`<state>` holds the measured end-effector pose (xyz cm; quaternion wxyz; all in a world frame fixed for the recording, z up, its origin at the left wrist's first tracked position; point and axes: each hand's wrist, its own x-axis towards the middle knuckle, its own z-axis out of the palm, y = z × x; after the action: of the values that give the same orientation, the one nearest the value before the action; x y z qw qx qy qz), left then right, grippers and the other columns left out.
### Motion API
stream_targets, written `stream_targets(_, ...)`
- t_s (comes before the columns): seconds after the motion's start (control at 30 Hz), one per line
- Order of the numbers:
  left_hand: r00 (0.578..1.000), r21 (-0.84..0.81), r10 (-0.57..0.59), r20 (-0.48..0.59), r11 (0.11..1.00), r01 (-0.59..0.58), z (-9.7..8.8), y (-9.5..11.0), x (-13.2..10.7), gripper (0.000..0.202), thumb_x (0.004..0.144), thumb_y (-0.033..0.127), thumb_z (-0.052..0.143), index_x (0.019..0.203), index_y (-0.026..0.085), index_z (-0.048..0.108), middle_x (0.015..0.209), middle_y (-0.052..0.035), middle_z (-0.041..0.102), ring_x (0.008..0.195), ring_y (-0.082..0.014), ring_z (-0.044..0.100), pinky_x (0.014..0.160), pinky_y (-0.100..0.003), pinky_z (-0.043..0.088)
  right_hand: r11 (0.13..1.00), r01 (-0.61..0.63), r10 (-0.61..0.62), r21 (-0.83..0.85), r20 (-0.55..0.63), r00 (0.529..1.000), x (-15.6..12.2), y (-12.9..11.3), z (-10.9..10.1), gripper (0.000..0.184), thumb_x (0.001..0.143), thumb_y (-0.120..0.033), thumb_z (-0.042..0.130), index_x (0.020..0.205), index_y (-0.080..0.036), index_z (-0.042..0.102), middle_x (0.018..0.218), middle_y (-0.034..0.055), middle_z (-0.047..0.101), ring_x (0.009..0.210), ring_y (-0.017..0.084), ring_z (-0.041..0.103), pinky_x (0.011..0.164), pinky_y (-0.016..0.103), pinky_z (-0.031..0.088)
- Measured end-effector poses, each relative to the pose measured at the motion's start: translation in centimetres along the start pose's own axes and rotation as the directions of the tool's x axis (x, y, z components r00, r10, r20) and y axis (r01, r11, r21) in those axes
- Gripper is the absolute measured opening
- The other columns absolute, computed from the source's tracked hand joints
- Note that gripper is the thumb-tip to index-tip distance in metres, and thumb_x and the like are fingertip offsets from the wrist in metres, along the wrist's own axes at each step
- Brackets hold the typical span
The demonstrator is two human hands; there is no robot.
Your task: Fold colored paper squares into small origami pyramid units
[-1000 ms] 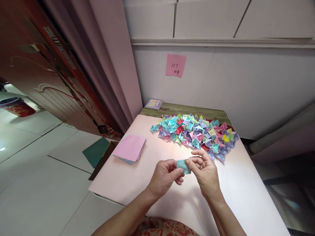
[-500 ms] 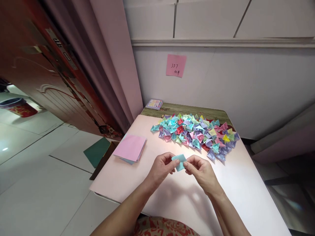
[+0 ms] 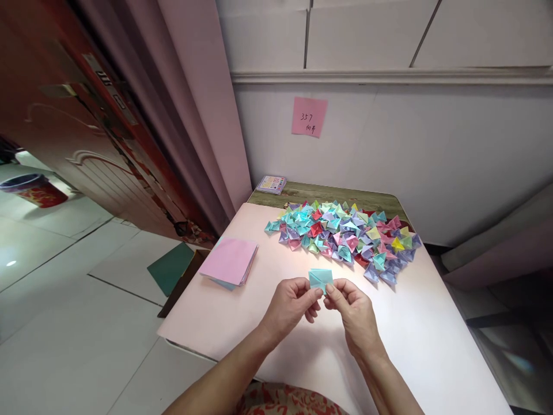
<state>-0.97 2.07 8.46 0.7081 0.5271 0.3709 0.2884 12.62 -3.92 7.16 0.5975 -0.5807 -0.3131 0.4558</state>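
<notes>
A small piece of folded light-blue origami paper (image 3: 320, 278) is held up above the table between my two hands. My left hand (image 3: 296, 302) pinches its lower left side, thumb in front. On the lower right side, my right hand (image 3: 351, 302) grips it the same way, with the thumb pressed near the bottom corner. A crease line runs across the paper's face. Behind my hands spreads a heap of folded paper boats (image 3: 341, 233) in blue, pink, purple, red, green and yellow. To the left lies a stack of square paper sheets (image 3: 231, 260), pink on top.
The table (image 3: 268, 323) has a pale pink cover and a green wood-look far end. A small stack of printed packs (image 3: 272, 184) sits at its back left corner. A pink note (image 3: 309, 117) is on the wall. An open box (image 3: 184, 282) with a green sheet stands left of the table.
The blue paper has turned from a tilted position to nearly level and risen slightly between my fingers. Both hands have shifted a little, their thumbs now closer together.
</notes>
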Motion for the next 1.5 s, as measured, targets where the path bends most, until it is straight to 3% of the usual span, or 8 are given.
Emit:
stream_targets(0.1,0.992,-0.04,0.1,-0.081,0.994,-0.103,0.3,0.2,0.0,0.029,0.078,0.042,0.07,0.081,0.014,0.065,0.072,-0.002,0.065,0.062,-0.0131,0.062,0.057,-0.025,0.053,1.0,0.004,-0.003,0.011,-0.012,1.0,-0.7,0.1,0.7,0.033,0.08,-0.051,0.068,0.083,-0.018,0.065,0.071,0.0022,0.063,0.065,0.017,0.058,0.065,0.03,0.049)
stream_targets(0.2,0.986,-0.049,0.118,-0.119,0.991,-0.125,0.1,0.5,0.0,0.026,0.08,0.04,0.068,0.079,0.014,0.063,0.069,-0.0001,0.062,0.057,-0.0113,0.059,0.054,-0.023,0.049,1.0,0.001,0.002,-0.03,0.112,0.994,-1.1,-0.5,0.9,0.03,0.081,-0.048,0.067,0.083,-0.019,0.064,0.076,0.0029,0.065,0.07,0.018,0.059,0.067,0.029,0.049)
stream_targets(0.4,0.998,0.05,0.065,-0.005,0.997,-0.065,-0.9,1.0,-0.1,0.027,0.082,0.039,0.066,0.072,0.015,0.06,0.059,0.0013,0.058,0.05,-0.0086,0.052,0.045,-0.018,0.039,0.995,0.038,-0.018,-0.096,0.203,0.979,-0.4,-1.4,-0.2,0.034,0.081,-0.051,0.067,0.077,-0.018,0.063,0.071,0.0015,0.063,0.064,0.015,0.057,0.061,0.027,0.047)
stream_targets(0.6,0.99,-0.017,0.11,-0.089,0.994,-0.112,-0.4,1.0,-0.5,0.038,0.082,0.038,0.066,0.114,0.02,0.056,0.062,0.0049,0.056,0.052,-0.0119,0.057,0.046,-0.021,0.045,0.998,-0.063,0.061,0.016,0.096,0.993,-0.6,-0.9,0.0,0.044,0.076,-0.051,0.074,0.104,-0.02,0.061,0.06,-0.0033,0.059,0.054,0.015,0.059,0.051,0.025,0.047)
stream_targets(0.77,0.979,0.033,0.205,-0.019,0.978,-0.204,-0.6,1.1,-1.2,0.02,0.085,0.034,0.064,0.089,0.015,0.067,0.078,-0.0038,0.064,0.065,-0.0127,0.06,0.059,-0.024,0.051,1.0,0.001,-0.002,0.006,0.095,0.996,-0.6,-1.1,-0.2,0.031,0.079,-0.048,0.071,0.089,-0.019,0.066,0.066,0.0005,0.064,0.056,0.014,0.058,0.052,0.025,0.049)
stream_targets(0.97,0.987,-0.117,0.155,0.039,0.982,-0.15,-1.2,1.1,-1.2,0.031,0.071,0.023,0.079,0.098,0.016,0.067,0.092,-0.0055,0.066,0.076,-0.0133,0.061,0.072,-0.026,0.052,0.997,0.071,-0.068,-0.008,0.189,0.98,-0.6,-1.9,-0.9,0.029,0.08,-0.041,0.069,0.1,-0.02,0.066,0.071,0.0008,0.065,0.068,0.017,0.063,0.067,0.03,0.054)
stream_targets(1.23,0.987,-0.111,0.157,0.046,0.982,-0.151,-1.0,1.8,-1.3,0.021,0.078,0.028,0.074,0.092,0.014,0.068,0.082,-0.0058,0.067,0.075,-0.0162,0.063,0.072,-0.029,0.052,0.997,0.076,-0.074,-0.002,0.156,0.985,-1.0,-2.0,-0.6,0.026,0.08,-0.042,0.069,0.094,-0.02,0.065,0.075,0.0031,0.069,0.067,0.017,0.063,0.066,0.031,0.053)
stream_targets(1.5,0.974,-0.034,0.214,-0.07,0.976,-0.217,0.1,1.4,-1.1,0.021,0.084,0.033,0.067,0.078,0.013,0.066,0.069,-0.0023,0.063,0.064,-0.0126,0.058,0.063,-0.025,0.049,0.993,0.107,-0.104,-0.057,0.06,0.993,-0.9,-1.2,-0.2,0.024,0.083,-0.042,0.069,0.078,-0.019,0.066,0.07,0.0015,0.066,0.063,0.014,0.059,0.06,0.026,0.051)
